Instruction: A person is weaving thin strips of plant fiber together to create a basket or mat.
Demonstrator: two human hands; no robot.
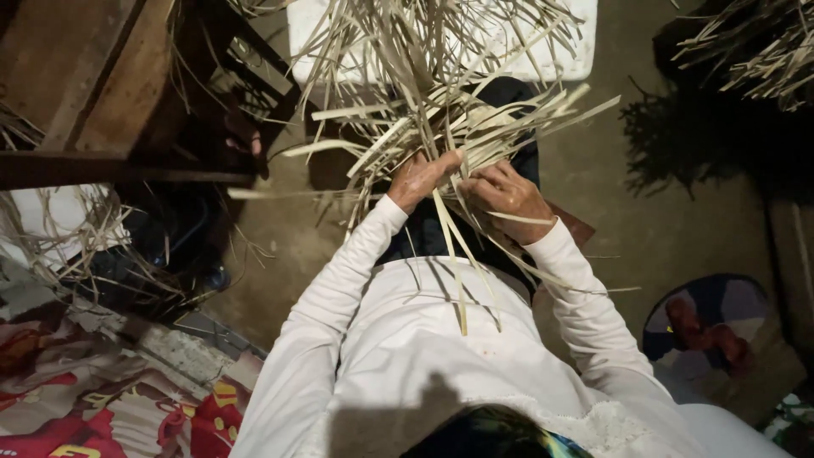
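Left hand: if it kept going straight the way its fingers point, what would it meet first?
The left hand points up-frame into the bundle of pale flat strips it already touches, so more strips come first. The white box seems to lie beyond, though depth is unclear.

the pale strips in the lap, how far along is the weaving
Done: a small interlaced patch seems to sit under both hands, mostly hidden. In hand: the left hand and right hand grip the pale strips where they cross. Left: most strips fan out loose and unwoven toward the white box.
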